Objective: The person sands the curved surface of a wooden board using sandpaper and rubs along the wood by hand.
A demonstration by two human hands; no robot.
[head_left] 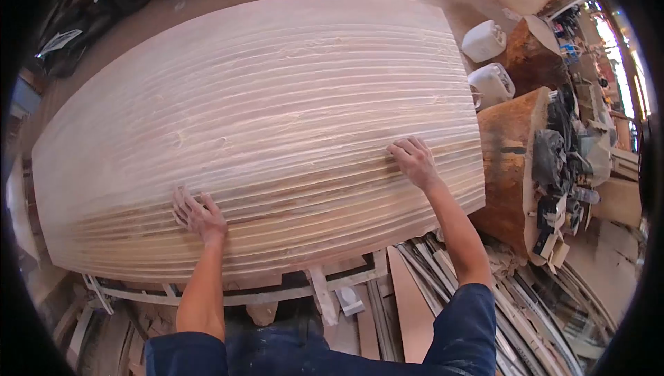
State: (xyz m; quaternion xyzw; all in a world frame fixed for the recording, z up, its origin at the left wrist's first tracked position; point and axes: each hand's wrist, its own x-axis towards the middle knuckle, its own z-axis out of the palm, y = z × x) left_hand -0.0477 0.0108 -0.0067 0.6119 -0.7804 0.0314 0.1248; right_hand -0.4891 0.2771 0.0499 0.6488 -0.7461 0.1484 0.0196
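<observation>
A large pale wooden panel [277, 99] with many parallel grooves lies flat in front of me, whitish with dust. Its grooves near me show browner, barer wood. On the left part of this browner band rests my left hand [199, 217], open, its dusty fingers apart on the ridges. Farther right and higher up, my right hand [415, 162] presses on the grooves with its fingers bent together. Whatever may be under those fingertips is hidden.
A slatted frame [242, 298] supports the panel. Long strips [519, 314] and boards lie below at right. Thick wood slabs [508, 168], white jugs [484, 41] and a black bag [548, 158] stand along the right. Motorcycles [90, 13] are parked at upper left.
</observation>
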